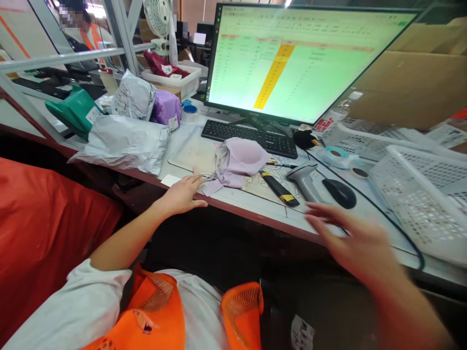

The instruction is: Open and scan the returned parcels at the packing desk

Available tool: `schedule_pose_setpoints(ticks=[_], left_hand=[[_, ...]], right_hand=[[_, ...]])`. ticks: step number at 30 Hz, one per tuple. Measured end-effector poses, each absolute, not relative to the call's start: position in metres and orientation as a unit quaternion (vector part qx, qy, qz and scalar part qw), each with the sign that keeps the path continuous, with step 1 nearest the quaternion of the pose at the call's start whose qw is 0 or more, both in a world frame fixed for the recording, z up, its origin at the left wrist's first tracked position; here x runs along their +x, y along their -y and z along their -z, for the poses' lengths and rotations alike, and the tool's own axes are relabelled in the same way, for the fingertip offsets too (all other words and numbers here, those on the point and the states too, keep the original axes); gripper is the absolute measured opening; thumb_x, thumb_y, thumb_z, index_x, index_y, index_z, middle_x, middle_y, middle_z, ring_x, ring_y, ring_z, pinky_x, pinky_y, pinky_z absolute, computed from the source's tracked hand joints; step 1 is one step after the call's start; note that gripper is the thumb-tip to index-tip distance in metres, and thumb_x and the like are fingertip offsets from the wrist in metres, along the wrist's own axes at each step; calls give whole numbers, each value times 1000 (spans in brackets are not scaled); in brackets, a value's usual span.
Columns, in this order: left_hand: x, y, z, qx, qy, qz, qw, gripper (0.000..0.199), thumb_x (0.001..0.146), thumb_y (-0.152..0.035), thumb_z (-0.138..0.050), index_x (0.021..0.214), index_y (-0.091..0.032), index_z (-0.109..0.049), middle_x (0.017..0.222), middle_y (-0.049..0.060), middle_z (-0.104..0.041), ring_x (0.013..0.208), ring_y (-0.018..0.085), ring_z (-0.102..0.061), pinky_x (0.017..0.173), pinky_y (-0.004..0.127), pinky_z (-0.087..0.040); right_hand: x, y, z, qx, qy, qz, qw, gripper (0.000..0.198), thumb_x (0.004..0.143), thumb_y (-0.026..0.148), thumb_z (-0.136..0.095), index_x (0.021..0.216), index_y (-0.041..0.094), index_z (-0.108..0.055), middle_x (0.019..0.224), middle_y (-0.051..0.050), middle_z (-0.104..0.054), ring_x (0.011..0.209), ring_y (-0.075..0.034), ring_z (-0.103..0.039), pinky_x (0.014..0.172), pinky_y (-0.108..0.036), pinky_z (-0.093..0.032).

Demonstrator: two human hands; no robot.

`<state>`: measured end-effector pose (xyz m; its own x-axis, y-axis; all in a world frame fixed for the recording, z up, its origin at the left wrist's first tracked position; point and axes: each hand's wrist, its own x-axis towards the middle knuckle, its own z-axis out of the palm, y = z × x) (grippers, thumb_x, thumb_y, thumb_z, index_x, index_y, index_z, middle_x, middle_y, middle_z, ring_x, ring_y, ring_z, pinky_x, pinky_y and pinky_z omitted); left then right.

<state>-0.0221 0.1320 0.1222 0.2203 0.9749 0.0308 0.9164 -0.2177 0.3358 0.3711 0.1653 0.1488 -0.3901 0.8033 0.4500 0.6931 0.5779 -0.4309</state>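
Observation:
My left hand (184,193) rests at the desk's front edge, fingers stretched out and thumb apart, holding nothing visible. Its fingertips lie beside a thin white cord (206,176) and a white card (170,180). Just right of them is a crumpled lavender bra (245,158) with a moulded cup. My right hand (355,238), smeared by motion, hovers at the right of the desk edge with thumb and fingers apart. Closest to it are a grey barcode scanner (306,180) and a black mouse (339,193). A black-and-yellow utility knife (280,188) lies between the bra and the scanner.
Behind the bra stand a black keyboard (262,140) and a large monitor (302,63). Wrapped parcels (127,141) crowd the left. At right are white plastic baskets (419,194), tape rolls (336,154) and a black cable (379,218). Another person (91,34) is at the far left.

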Motion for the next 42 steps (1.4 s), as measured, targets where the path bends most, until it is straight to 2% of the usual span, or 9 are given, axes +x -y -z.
schedule_pose_setpoints(ticks=[7,10,12,17,20,24,27,34,42], left_hand=[[-47,-125,-118,758,-647,-71,40,71,86,-30,-78,151,-17,-51,164,14,-43,152,37,-37,125,53,-33],[-72,-118,-119,743,-663,-86,33,37,100,-19,-51,133,-16,-66,145,13,-63,135,28,-58,116,43,-45],[-78,-113,-120,733,-668,-129,19,36,104,-20,-41,123,-17,-71,129,11,-72,120,25,-67,106,39,-52],[-60,-98,-89,661,-691,-292,19,18,98,-36,-61,97,-19,-68,96,6,-74,93,21,-70,85,33,-54],[-31,-86,-36,525,-752,-377,128,36,87,-46,-77,106,-19,-63,102,7,-73,90,23,-70,82,36,-56],[12,-85,31,365,-704,-500,347,80,80,-43,-82,143,-20,-40,150,20,-53,119,29,-67,93,43,-57],[31,-101,51,303,-663,-566,385,95,75,-42,-87,149,-20,-32,158,23,-44,138,34,-54,108,49,-50],[27,-127,46,271,-630,-579,441,48,75,-25,-75,119,-14,-60,130,19,-68,128,34,-62,111,49,-48],[-10,-83,17,327,-355,-432,762,52,74,-32,-73,120,-12,-60,102,21,-79,83,31,-78,61,32,-61]], right_hand=[[223,-231,-89,-294,892,-167,301,33,98,37,-57,123,18,-69,126,-15,-70,117,-31,-66,101,-49,-55],[201,-230,-83,-266,890,-174,326,32,99,35,-58,124,18,-69,128,-15,-68,122,-31,-63,107,-50,-52],[196,-229,-80,-254,890,-170,339,32,99,33,-58,124,17,-69,130,-16,-67,122,-31,-62,108,-52,-51],[196,-231,-71,-254,886,-154,356,32,99,33,-59,125,16,-69,132,-16,-66,122,-33,-62,107,-54,-51],[200,-232,-64,-264,881,-141,368,30,100,32,-59,123,17,-69,131,-16,-67,121,-33,-63,105,-54,-53],[205,-235,-54,-273,863,-124,407,26,98,28,-61,119,17,-70,127,-16,-69,119,-32,-64,103,-53,-54],[205,-237,-48,-277,850,-127,429,25,97,26,-62,119,16,-71,125,-16,-70,118,-31,-65,104,-52,-54],[205,-234,-43,-296,839,-133,438,21,97,25,-61,114,16,-71,117,-14,-73,112,-30,-67,100,-50,-56],[204,-233,-46,-311,830,-142,441,21,96,28,-62,112,18,-71,116,-14,-73,112,-30,-68,100,-50,-55]])
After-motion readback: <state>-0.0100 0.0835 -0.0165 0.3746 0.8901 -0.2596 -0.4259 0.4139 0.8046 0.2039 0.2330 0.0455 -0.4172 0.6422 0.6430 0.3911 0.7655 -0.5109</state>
